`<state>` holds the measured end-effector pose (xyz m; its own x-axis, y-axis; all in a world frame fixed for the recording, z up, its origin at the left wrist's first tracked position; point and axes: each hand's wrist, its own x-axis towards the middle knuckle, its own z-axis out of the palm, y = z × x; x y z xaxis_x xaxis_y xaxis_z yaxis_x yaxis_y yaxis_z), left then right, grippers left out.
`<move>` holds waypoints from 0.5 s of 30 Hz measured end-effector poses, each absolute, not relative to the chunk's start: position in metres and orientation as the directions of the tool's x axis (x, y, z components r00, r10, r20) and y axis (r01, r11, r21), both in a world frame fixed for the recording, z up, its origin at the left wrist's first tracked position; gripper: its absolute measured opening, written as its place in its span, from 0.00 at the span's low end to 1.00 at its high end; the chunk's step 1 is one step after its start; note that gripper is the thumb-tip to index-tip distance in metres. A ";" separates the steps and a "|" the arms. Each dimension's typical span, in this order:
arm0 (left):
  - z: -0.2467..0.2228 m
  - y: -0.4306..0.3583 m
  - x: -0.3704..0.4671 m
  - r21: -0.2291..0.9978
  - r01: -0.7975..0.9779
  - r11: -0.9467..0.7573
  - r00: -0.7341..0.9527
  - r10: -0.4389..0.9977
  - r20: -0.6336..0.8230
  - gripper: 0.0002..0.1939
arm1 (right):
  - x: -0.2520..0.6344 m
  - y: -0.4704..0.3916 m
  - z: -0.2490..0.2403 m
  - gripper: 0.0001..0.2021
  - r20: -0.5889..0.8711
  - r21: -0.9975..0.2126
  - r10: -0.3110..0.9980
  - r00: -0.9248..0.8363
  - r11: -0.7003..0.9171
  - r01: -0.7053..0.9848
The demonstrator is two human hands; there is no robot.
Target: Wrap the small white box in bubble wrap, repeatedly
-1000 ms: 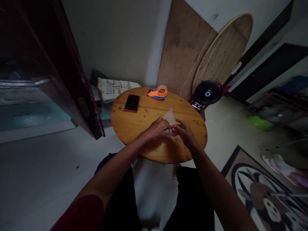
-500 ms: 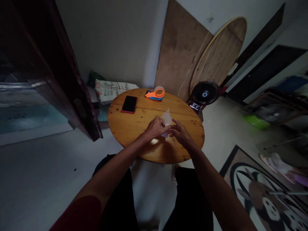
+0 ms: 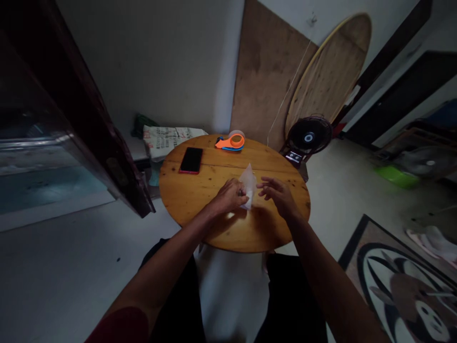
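A thin, whitish, translucent sheet, perhaps paper or a plastic bag, stands up in a point above the round wooden table. My left hand is closed on its left side, thumb and fingers pinching it. Just to the right, my right hand is apart from the sheet, its fingers spread and holding nothing. An orange and blue tape dispenser with a roll of clear tape lies at the table's far edge. A black phone with a red rim lies flat at the far left.
A black fan stands beyond the table's right edge. Behind it, a round wooden board and a brown panel lean on the wall. A printed white sack is behind the table at left. A panda mat covers floor at right.
My right hand has come off the sheet and moved right, its fingers spreading. My left hand keeps hold of the sheet, which now shows more fully. The view has shifted slightly.
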<state>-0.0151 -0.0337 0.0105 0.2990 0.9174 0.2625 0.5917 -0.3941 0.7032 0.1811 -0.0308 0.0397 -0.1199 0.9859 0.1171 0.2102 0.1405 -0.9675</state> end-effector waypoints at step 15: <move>0.014 -0.028 -0.016 0.709 0.551 -0.440 0.399 0.885 0.239 0.02 | 0.193 0.073 0.018 0.19 0.339 -0.557 0.676 -0.654 0.704 0.439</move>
<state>-0.0155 -0.0284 0.0138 0.3991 0.8853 0.2386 0.5510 -0.4396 0.7094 0.1931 0.0726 0.0185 -0.6538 0.6763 0.3394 0.4393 0.7045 -0.5575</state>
